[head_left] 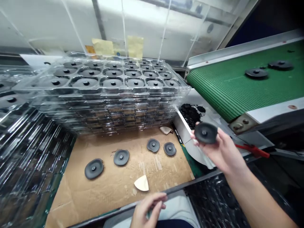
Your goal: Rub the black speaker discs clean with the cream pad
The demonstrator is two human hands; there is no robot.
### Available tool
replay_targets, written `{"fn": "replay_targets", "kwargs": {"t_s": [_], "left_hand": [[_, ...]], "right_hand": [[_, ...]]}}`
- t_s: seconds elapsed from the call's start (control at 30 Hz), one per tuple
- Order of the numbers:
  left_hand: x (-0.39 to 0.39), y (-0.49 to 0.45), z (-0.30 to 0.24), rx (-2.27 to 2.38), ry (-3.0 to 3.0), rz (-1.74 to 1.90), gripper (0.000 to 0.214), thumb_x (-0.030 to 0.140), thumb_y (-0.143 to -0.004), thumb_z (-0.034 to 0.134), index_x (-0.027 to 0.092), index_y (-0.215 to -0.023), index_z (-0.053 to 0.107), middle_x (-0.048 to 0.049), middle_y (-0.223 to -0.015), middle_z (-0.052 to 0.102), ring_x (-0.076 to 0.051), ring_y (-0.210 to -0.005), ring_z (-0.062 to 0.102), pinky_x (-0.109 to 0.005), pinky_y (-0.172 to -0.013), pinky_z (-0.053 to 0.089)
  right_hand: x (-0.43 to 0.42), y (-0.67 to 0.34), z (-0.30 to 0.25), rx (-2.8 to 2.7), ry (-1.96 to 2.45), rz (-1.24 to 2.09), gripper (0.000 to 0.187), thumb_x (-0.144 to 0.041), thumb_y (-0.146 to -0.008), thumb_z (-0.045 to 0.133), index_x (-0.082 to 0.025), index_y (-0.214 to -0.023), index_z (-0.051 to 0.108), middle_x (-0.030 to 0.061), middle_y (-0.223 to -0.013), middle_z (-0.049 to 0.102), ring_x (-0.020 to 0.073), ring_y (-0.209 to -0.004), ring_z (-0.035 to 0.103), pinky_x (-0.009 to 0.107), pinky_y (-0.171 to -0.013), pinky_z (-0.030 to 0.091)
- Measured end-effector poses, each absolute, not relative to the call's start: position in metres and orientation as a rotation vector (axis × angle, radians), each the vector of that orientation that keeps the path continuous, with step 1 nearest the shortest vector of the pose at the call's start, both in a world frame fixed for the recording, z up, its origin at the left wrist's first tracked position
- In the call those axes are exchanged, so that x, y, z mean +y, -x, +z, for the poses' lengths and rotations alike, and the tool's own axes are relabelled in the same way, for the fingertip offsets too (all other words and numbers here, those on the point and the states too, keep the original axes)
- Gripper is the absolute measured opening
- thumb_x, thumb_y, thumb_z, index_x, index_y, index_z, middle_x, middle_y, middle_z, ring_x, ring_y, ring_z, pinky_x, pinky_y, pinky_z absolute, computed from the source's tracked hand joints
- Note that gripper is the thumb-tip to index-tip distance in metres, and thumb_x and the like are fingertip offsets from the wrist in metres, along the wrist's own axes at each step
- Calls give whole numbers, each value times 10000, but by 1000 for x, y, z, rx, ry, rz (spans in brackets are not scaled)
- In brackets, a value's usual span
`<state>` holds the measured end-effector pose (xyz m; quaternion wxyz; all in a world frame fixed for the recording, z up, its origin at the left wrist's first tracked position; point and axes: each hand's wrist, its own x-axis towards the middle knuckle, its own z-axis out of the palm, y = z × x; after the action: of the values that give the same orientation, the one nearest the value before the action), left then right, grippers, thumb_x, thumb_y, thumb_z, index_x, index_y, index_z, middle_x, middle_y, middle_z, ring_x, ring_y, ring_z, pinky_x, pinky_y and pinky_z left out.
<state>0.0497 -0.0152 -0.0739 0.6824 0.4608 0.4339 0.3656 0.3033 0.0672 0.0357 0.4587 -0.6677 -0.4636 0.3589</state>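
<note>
My right hand (224,147) is closed on a black rubber-like disc (205,133) with a small raised stub at its centre, held by the rim above the white scrap box. My left hand (148,209) hovers by the front edge of the worktop, fingers loosely curled and apart from the thumb, with nothing visible in it. On the cardboard sheet (78,196) lie several similar black discs (94,168), spread in a loose row. Nearest the left hand is a pale, wedge-shaped piece (142,183); a second pale piece (165,129) rests near the stacked trays.
Clear plastic trays (109,91) holding black discs form a tall stack behind the cardboard, with more trays (26,152) at left. A white box (187,136) contains black scraps. Two discs (256,73) ride on the green conveyor belt (228,85). A red-handled tool (254,150) lies below it.
</note>
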Motion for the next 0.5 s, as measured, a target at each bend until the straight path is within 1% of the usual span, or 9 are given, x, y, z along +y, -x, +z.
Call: {"fn": "replay_targets", "kwargs": {"t_s": [0.03,0.1,0.17,0.2,0.27,0.3,0.33,0.43,0.5], "left_hand": [[-12,-46,-68,986,-921,839,263,424,-779,614,232,-931,712,-69,-877,748,-179,-732,682,-270,-716,532],[-4,-37,-56,1010,-745,897,276,425,-760,641,225,-939,708,-65,-885,751,-181,-752,678,-275,-710,532],[1,-25,-45,1011,-619,956,271,406,-757,655,232,-958,704,-63,-949,742,-184,-827,671,-272,-735,525],[3,-18,-40,996,-564,970,276,401,-761,654,236,-977,700,-68,-1003,730,-193,-896,660,-279,-771,520],[4,-4,-32,941,-488,971,318,408,-758,657,235,-1022,690,-81,-1103,694,-210,-1020,619,-288,-848,497],[3,3,-30,906,-467,954,357,422,-750,662,234,-1053,680,-86,-1121,683,-211,-1020,616,-289,-856,491],[2,10,-29,867,-455,927,403,440,-736,670,232,-1081,669,-91,-1110,682,-210,-986,625,-291,-844,493],[-3,30,-31,756,-459,832,502,478,-698,690,216,-1124,649,-93,-961,705,-209,-857,647,-312,-781,504],[-6,41,-34,702,-466,800,500,465,-679,711,214,-1109,658,-87,-917,707,-219,-878,643,-309,-775,500]], "right_hand": [[54,-287,37,-1118,1602,1028,605,-539,-924,161,-149,-1218,517,150,-1055,657,239,-955,647,402,-788,521],[34,-254,31,-866,1397,1474,560,-547,-906,249,-167,-1130,593,120,-946,692,204,-832,668,354,-715,525],[20,-220,17,-503,1103,1860,511,-566,-867,383,-180,-1096,627,93,-922,703,168,-800,661,303,-710,504],[15,-203,10,-351,970,1983,500,-575,-840,452,-180,-1081,640,84,-926,706,157,-803,657,282,-716,492],[6,-173,-4,-199,815,2119,495,-581,-797,551,-167,-1043,666,76,-918,714,146,-799,653,250,-708,475],[2,-159,-9,-167,775,2167,496,-581,-783,578,-159,-1024,674,76,-900,717,144,-785,653,241,-694,471],[-1,-147,-12,-152,754,2210,494,-584,-774,593,-156,-1006,679,73,-880,718,141,-760,654,232,-668,468],[-9,-121,-19,-169,771,2302,495,-609,-765,591,-152,-936,680,56,-801,709,128,-658,651,209,-581,462],[-13,-111,-21,-195,809,2329,498,-615,-772,578,-142,-895,670,46,-733,696,119,-594,647,194,-536,458]]}}
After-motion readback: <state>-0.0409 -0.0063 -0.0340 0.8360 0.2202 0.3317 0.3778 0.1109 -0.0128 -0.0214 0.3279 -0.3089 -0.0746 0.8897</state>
